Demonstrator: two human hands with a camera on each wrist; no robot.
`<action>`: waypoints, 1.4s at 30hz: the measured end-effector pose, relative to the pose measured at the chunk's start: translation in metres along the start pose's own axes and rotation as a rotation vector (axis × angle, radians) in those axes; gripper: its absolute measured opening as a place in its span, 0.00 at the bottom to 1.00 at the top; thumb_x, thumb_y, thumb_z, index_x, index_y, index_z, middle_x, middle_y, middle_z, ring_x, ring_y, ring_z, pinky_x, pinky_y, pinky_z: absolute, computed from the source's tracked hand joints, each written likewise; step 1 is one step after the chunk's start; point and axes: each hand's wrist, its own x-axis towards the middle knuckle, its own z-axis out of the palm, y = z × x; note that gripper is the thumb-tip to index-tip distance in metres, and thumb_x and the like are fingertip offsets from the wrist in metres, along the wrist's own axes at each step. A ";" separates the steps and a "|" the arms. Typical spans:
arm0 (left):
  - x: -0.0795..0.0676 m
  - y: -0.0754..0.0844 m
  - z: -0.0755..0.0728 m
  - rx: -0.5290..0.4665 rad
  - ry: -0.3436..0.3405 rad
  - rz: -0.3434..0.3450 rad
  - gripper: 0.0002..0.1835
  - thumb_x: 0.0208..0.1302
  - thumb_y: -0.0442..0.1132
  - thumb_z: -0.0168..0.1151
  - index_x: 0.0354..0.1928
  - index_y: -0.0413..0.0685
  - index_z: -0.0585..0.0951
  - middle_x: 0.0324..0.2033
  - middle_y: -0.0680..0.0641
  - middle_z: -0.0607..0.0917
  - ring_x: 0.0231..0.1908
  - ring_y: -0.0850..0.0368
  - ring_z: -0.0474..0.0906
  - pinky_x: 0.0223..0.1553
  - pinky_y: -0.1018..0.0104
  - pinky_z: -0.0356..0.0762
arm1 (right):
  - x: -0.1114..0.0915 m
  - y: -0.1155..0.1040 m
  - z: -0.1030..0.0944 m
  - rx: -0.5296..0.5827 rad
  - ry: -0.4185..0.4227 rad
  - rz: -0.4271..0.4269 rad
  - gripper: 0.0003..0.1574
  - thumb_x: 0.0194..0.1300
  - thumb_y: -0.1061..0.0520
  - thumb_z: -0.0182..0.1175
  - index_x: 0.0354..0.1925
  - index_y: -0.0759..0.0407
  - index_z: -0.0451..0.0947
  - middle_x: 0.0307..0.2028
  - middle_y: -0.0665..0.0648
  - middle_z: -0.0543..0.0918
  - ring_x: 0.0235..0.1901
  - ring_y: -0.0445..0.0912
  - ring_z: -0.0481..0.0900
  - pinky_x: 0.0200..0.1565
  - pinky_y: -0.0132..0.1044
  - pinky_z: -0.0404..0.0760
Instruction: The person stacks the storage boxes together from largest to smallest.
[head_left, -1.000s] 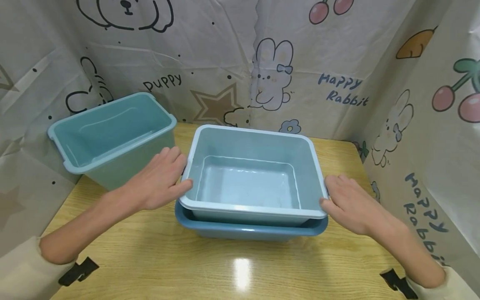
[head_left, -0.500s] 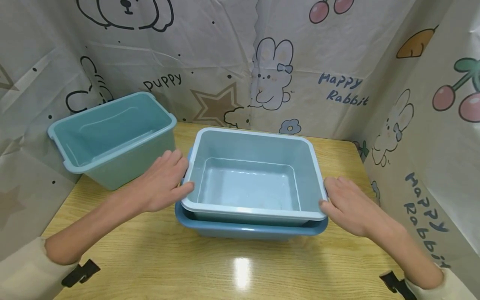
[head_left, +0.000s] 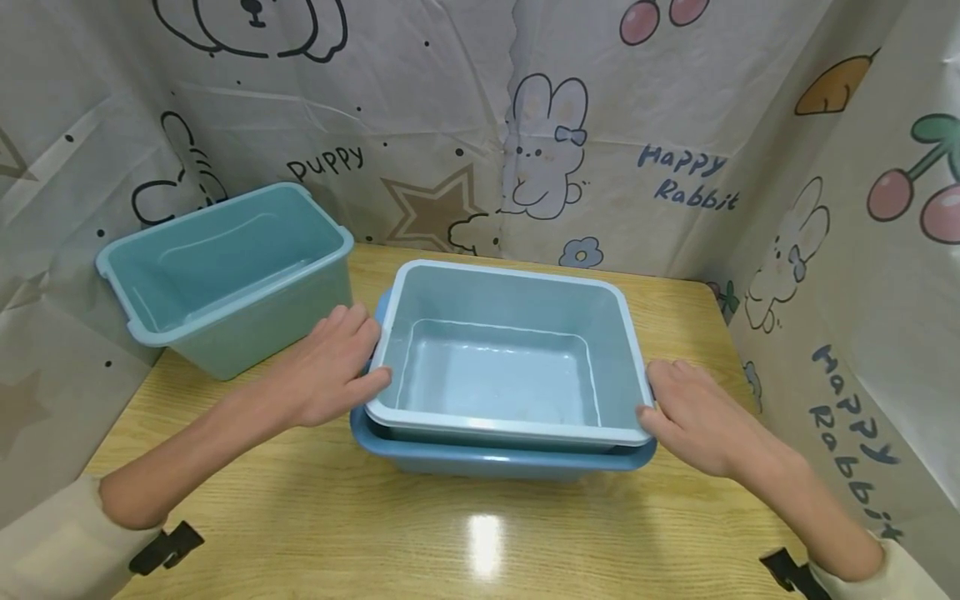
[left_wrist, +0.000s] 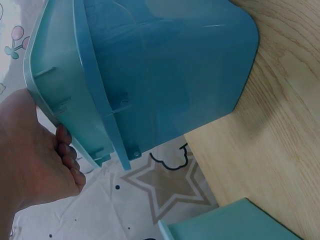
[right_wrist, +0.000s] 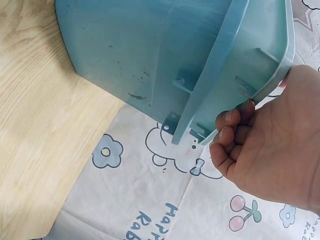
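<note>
A light blue plastic bin (head_left: 495, 375) sits partly down inside a darker blue bin (head_left: 487, 462) at the middle of the table. My left hand (head_left: 333, 367) grips the light bin's left rim, thumb over the edge and fingers curled beneath it. On the opposite side my right hand (head_left: 693, 417) holds the right rim in the same way. Both wrist views show the light bin's rim (left_wrist: 45, 100) standing above the dark bin's rim (right_wrist: 215, 65), with a gap between them. The light bin looks bare inside.
A green-teal bin (head_left: 232, 275) stands at the back left, close to my left forearm. Patterned sheets (head_left: 645, 108) wall in the wooden table (head_left: 420, 533) at the back and both sides.
The light blue bin has sunk a little deeper into the dark blue bin, both hands moving down with its rim. The dark bin and the green-teal bin have stayed put.
</note>
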 end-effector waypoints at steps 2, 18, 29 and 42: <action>0.000 -0.001 0.002 -0.003 0.002 0.001 0.09 0.60 0.44 0.51 0.28 0.48 0.68 0.28 0.48 0.65 0.32 0.50 0.60 0.35 0.60 0.57 | 0.000 0.001 0.001 0.000 0.000 -0.004 0.05 0.67 0.55 0.52 0.35 0.54 0.65 0.27 0.49 0.65 0.33 0.46 0.62 0.39 0.43 0.60; -0.003 -0.004 0.009 0.019 -0.007 -0.002 0.09 0.60 0.44 0.51 0.29 0.47 0.68 0.29 0.48 0.65 0.32 0.50 0.60 0.35 0.60 0.58 | 0.001 0.002 0.009 -0.022 0.001 -0.026 0.07 0.66 0.55 0.52 0.32 0.52 0.64 0.26 0.49 0.64 0.31 0.46 0.62 0.36 0.41 0.60; -0.004 -0.006 0.012 0.015 0.014 0.012 0.09 0.59 0.44 0.52 0.27 0.48 0.67 0.28 0.48 0.64 0.31 0.50 0.59 0.35 0.60 0.57 | 0.001 0.001 0.013 -0.018 -0.001 -0.035 0.08 0.66 0.54 0.53 0.31 0.51 0.64 0.25 0.48 0.65 0.32 0.46 0.63 0.38 0.42 0.61; -0.006 -0.007 0.018 0.031 0.054 0.049 0.10 0.58 0.44 0.52 0.26 0.49 0.66 0.27 0.48 0.64 0.32 0.50 0.59 0.37 0.60 0.56 | -0.001 0.003 0.017 -0.014 -0.003 -0.023 0.09 0.66 0.54 0.53 0.30 0.51 0.64 0.24 0.48 0.64 0.30 0.44 0.62 0.36 0.40 0.61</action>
